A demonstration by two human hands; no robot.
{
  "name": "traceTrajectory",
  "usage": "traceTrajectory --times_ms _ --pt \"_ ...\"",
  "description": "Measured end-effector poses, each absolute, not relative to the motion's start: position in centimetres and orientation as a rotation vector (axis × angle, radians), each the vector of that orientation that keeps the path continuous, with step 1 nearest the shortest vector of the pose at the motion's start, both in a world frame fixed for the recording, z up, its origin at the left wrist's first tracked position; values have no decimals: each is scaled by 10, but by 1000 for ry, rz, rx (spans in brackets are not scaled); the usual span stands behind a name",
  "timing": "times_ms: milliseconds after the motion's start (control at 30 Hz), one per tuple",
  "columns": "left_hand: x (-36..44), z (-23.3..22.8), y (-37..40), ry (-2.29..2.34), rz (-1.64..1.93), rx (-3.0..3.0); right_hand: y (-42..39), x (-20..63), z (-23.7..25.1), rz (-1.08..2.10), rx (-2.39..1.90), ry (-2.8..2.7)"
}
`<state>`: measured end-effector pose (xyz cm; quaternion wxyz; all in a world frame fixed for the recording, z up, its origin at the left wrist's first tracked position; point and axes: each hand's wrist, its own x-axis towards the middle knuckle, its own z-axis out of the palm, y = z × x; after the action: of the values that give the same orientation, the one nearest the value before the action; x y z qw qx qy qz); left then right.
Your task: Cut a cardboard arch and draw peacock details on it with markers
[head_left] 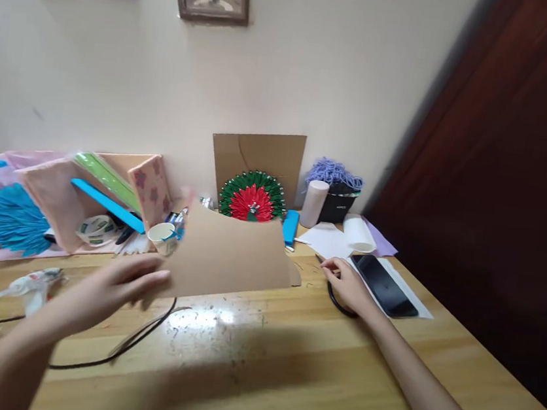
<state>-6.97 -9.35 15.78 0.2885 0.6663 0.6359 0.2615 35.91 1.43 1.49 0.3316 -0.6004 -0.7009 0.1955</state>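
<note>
My left hand grips the cardboard sheet by its edge to keep it raised, while my right hand rests unclenched on the bench beside the phone.

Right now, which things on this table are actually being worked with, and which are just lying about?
In hand:
- cardboard sheet, held by the left hand
- black ring, under the right hand

Lying about:
- phone
- glue gun
- paper cup
- red-green fan
</note>
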Motion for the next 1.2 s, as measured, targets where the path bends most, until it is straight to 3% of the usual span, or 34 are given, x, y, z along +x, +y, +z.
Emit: traceTrajectory --times_ms 67,167,333,433,633,733,1000,1200 --pt "-28 133 -46 1360 451 1905 14 380 9 536 -1727 -1859" --pt "10 87 2 1174 349 1968 9 395 9 580 -1910 -1924" --pt "14 37 37 1566 545 2277 2 385 11 431 -2030 -1974" --pt "1 35 45 1764 617 2399 1 375 9 421 -1861 -2082" --pt "-16 48 37 1855 30 2531 -4 358 14 271 -1734 -2128" --pt "-13 49 32 1952 -131 2465 -11 342 22 346 -1495 -2219" --pt "-13 43 25 2166 -271 2229 -24 316 19 532 -1230 -2422" --pt "-17 37 30 2199 -150 2220 -28 312 14 576 -1237 -2537"
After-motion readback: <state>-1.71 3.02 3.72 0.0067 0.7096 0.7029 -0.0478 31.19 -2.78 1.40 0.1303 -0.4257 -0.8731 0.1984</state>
